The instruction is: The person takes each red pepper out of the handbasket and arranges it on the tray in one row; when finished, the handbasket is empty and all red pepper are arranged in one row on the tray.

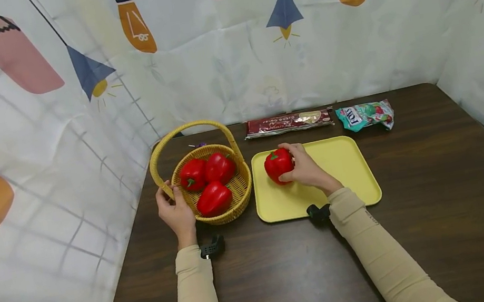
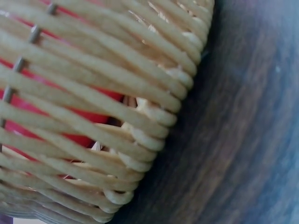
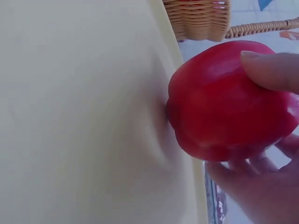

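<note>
A red bell pepper (image 1: 276,167) with a green stem is held by my right hand (image 1: 306,168), over the left part of a yellow tray (image 1: 339,172). In the right wrist view the thumb lies on one side of the pepper (image 3: 229,102) and the fingers on the other, its end close to the tray surface (image 3: 84,112). My left hand (image 1: 178,216) grips the left side of a yellow wicker basket (image 1: 229,217), where the arched handle meets the rim. Three red bell peppers (image 1: 214,198) lie inside it. The left wrist view shows only the woven wall (image 2: 140,88) and the table.
Behind the tray lie a dark red spaghetti packet (image 1: 290,122) and a teal Fox's bag (image 1: 366,116). A small purple item (image 1: 198,145) shows behind the basket. The dark wooden table (image 1: 288,282) is bordered by a printed curtain (image 1: 220,80) at the back and sides.
</note>
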{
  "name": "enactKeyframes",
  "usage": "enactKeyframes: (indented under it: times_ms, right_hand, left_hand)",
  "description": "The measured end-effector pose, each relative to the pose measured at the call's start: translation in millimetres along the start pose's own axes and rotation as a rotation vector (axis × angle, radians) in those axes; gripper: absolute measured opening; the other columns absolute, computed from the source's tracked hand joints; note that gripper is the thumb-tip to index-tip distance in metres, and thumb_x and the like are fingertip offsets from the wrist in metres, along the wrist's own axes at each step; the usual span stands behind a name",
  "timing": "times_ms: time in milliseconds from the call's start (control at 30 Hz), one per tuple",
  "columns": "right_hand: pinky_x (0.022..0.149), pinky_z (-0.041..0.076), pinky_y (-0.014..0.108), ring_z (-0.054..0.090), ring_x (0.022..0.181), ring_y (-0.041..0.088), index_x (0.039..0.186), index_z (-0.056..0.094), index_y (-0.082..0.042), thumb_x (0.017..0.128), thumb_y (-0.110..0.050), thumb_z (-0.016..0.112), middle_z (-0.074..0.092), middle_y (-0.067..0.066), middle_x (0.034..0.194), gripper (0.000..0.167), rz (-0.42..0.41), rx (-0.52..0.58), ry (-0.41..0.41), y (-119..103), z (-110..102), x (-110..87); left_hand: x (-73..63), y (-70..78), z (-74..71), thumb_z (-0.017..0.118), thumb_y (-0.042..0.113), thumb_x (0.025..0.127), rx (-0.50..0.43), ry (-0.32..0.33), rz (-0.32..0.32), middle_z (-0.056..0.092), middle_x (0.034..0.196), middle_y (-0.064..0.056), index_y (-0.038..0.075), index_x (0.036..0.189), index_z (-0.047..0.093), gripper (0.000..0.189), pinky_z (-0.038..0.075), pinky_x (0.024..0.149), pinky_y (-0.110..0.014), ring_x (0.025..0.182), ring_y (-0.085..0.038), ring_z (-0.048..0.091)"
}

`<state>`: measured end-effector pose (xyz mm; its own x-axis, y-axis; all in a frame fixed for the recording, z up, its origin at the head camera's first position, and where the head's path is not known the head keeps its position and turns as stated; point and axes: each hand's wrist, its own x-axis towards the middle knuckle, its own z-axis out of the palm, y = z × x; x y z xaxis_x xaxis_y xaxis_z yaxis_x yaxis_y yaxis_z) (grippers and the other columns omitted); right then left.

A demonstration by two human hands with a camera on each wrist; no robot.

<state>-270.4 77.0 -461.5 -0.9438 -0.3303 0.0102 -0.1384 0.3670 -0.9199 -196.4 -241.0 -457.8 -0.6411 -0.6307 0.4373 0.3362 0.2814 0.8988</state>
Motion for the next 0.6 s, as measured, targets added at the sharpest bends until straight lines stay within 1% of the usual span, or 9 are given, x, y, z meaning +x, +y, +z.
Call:
enactKeyframes:
  times_ms: [133,267,400,500,600]
  right_hand:
    - [0.093,0.047,0.052,0.04,0.125,0.038,0.148,0.037,-0.018,0.075,-0.003,0.081,0.036,0.016,0.142,0.087,-0.026,-0.036,0.0,0.3,0.6,0.8]
    - [0.091,0.046,0.052,0.041,0.118,0.036,0.149,0.036,-0.021,0.075,-0.006,0.082,0.039,0.014,0.142,0.089,-0.035,-0.077,0.003,-0.2,1.1,1.1]
    - [0.09,0.046,0.05,0.044,0.115,0.035,0.15,0.035,-0.019,0.075,-0.007,0.082,0.04,0.013,0.144,0.089,-0.02,-0.058,-0.003,0.7,2.8,1.1]
    - [0.09,0.049,0.048,0.045,0.117,0.034,0.151,0.032,-0.015,0.077,-0.009,0.082,0.041,0.012,0.144,0.089,-0.013,-0.04,-0.024,2.2,3.7,0.8]
    - [0.091,0.05,0.048,0.045,0.12,0.034,0.151,0.031,-0.012,0.078,-0.009,0.08,0.041,0.013,0.144,0.088,-0.013,-0.023,-0.054,2.1,4.6,0.5]
  left_hand:
    - [-0.1,0.5,0.4,0.055,0.002,0.097,-0.008,-0.001,-0.009,0.058,0.113,-0.034,-0.009,0.122,0.057,0.027,0.044,0.08,-0.03,0.092,-0.013,0.054]
    - [0.1,1.4,0.9,0.056,0.002,0.097,-0.014,-0.001,-0.007,0.058,0.115,-0.035,-0.01,0.123,0.056,0.028,0.044,0.081,-0.027,0.094,-0.014,0.054]
    - [-0.1,1.3,0.7,0.056,0.001,0.097,-0.009,0.002,-0.006,0.058,0.115,-0.035,-0.009,0.122,0.056,0.027,0.044,0.081,-0.029,0.093,-0.014,0.054]
    - [-0.2,0.7,0.5,0.055,0.002,0.097,-0.006,0.003,-0.007,0.058,0.113,-0.035,-0.008,0.122,0.057,0.027,0.044,0.081,-0.031,0.092,-0.014,0.054]
    - [0.0,-0.2,0.4,0.055,0.002,0.098,-0.011,0.001,-0.007,0.057,0.113,-0.035,-0.008,0.122,0.057,0.027,0.044,0.08,-0.031,0.092,-0.015,0.054]
